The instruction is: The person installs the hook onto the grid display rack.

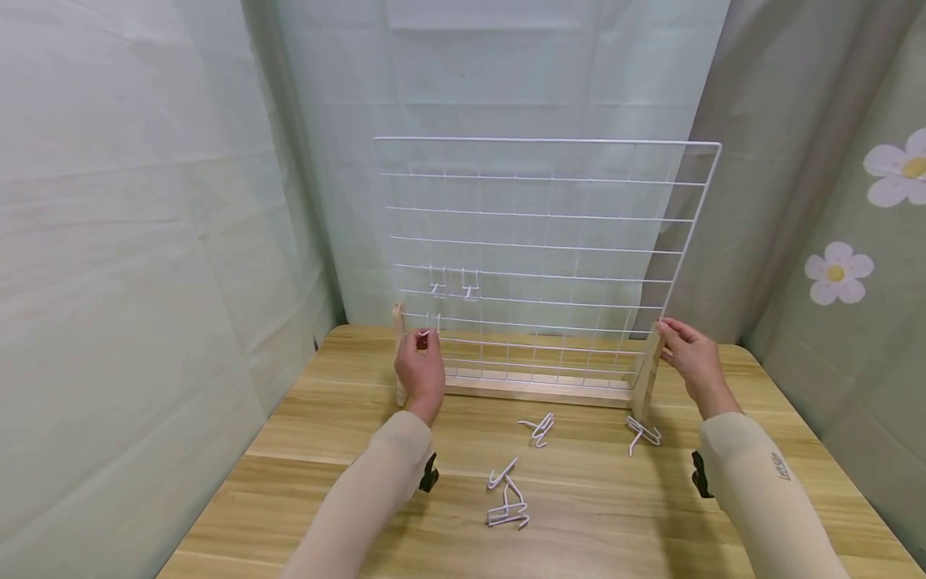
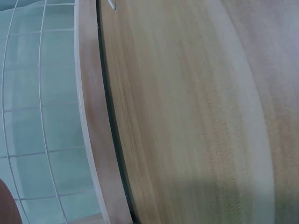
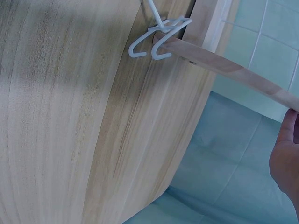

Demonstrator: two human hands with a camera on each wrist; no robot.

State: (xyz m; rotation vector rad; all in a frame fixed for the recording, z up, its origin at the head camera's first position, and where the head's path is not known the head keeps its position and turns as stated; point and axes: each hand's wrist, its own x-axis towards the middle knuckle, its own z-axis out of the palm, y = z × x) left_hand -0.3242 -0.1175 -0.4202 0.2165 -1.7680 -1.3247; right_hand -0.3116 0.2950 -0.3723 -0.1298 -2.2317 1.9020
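Observation:
A white wire grid panel (image 1: 547, 141) stands upright in a wooden base (image 1: 538, 389). At its lower left, my left hand (image 1: 422, 370) pinches a white wire hook (image 1: 438, 323) against the grid bars; fingers partly hide it. Two similar hooks, a left one (image 1: 437, 288) and a right one (image 1: 470, 291), hang on a bar just above. My right hand (image 1: 693, 362) grips the top of the right wooden post (image 1: 646, 378) between thumb and fingers. In the right wrist view, that hand (image 3: 284, 163) is at the post's (image 3: 229, 67) upper end.
On the wooden table (image 1: 593, 498) in front of the base lie loose hooks: one near the middle (image 1: 541, 430), another by the right post's foot (image 1: 642, 433), and a tangled pair (image 1: 508, 508) nearer me. Pale curtains (image 1: 181, 241) surround the table.

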